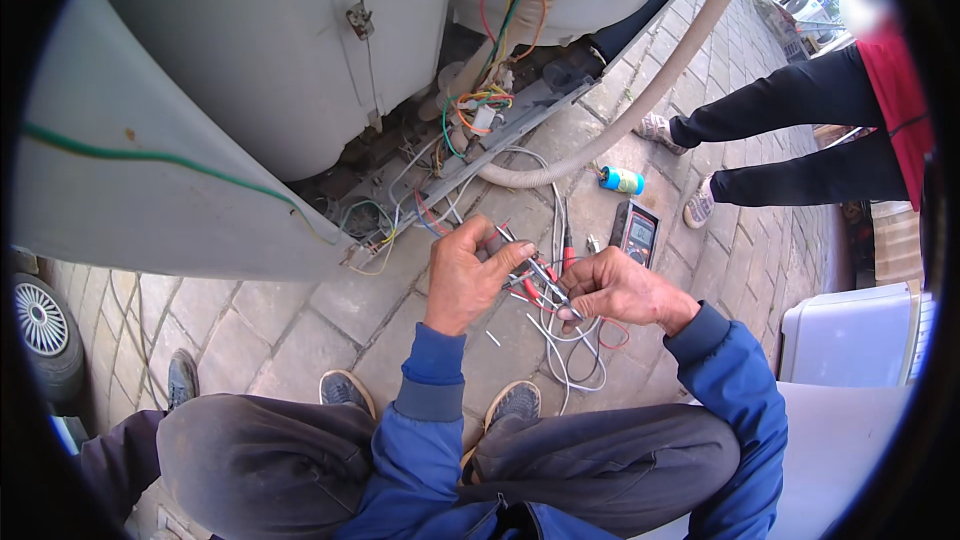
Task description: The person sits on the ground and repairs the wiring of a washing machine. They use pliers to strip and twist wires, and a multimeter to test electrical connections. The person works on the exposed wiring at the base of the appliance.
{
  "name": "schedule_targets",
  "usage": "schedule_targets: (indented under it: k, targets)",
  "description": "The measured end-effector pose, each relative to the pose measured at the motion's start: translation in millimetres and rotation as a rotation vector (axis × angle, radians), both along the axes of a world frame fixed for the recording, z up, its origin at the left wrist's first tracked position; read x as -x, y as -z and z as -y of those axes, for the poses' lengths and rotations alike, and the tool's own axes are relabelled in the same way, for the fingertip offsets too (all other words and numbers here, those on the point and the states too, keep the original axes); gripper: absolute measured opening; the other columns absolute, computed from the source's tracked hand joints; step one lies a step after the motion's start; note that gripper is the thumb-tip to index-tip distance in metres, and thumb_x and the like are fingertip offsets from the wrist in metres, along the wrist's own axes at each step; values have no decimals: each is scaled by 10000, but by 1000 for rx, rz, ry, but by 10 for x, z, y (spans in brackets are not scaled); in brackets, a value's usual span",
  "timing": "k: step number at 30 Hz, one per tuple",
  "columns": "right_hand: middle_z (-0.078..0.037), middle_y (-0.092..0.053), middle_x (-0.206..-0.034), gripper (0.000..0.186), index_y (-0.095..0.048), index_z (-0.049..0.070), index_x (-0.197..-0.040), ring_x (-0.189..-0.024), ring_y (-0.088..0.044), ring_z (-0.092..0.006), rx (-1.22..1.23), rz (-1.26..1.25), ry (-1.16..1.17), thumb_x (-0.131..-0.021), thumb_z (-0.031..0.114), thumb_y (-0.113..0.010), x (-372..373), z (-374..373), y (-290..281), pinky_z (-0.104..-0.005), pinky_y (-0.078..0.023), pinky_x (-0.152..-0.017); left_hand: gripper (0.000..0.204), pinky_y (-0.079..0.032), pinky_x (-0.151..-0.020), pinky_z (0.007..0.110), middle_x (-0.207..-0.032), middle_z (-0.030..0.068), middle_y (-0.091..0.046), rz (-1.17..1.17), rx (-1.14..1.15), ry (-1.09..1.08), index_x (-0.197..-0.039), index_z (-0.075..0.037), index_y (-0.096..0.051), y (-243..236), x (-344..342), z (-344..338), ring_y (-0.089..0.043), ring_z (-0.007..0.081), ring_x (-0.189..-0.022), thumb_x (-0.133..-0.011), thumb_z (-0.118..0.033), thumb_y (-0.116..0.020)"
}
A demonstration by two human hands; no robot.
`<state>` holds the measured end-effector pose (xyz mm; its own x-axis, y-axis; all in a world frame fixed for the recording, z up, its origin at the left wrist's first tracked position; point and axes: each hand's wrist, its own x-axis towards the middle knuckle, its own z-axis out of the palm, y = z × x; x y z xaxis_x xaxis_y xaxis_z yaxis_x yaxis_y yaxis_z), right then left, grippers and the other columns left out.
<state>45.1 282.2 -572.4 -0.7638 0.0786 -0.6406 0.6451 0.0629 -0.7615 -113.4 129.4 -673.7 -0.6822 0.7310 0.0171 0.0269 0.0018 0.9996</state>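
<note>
My left hand (465, 275) is closed, thumb and fingers pinching one end of a slim grey metal tool (547, 283). Its exact kind is hard to make out between my hands. At the other end, my right hand (622, 290) is closed around the tool's lower part, fingertips pressed together. Below my hands, white and red wires (580, 365) lie looped on the paving. A red test probe (568, 252) stands out just beyond my hands. Past my right hand lies a multimeter (637, 232) with a lit grey display.
An opened white machine (300, 60) with exposed wiring (480, 115) fills the far left. A grey hose (600, 150) curves from it. A blue cylinder (622, 180) lies near the multimeter. A person (810, 130) stands at right; another's shoe (182, 380) shows at left. A white box (845, 335) sits right.
</note>
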Motion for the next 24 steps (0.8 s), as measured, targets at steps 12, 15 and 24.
schedule_targets:
  k: [12,15,24]
  targets:
    - [-54,-718,-859,173,-695,-64,-997,-825,-706,-123,28,-21,76,-917,78,-753,5,42,29,-278,-554,-740,498,-270,-515,282,-650,-52,-370,15,29,-49,-666,-64,-442,-1,-5,-13,-316,62,-632,-800,-251,-884]
    - [-61,-712,-862,209,-691,-77,-1011,-825,-716,-135,78,-43,139,-929,105,-750,-16,76,59,-278,-583,-741,502,-264,-513,283,-643,-55,-370,-9,17,-90,-661,-66,-437,-38,-13,-16,-313,59,-629,-797,-244,-885]
    - [-59,-690,-738,311,-682,-77,-1006,-694,-686,-115,-215,-57,190,-916,207,-770,45,125,15,-282,-539,-628,318,-313,-535,296,-639,-5,-390,160,-134,-156,-765,-25,-478,38,-42,-76,-345,82,-633,-938,-197,-683]
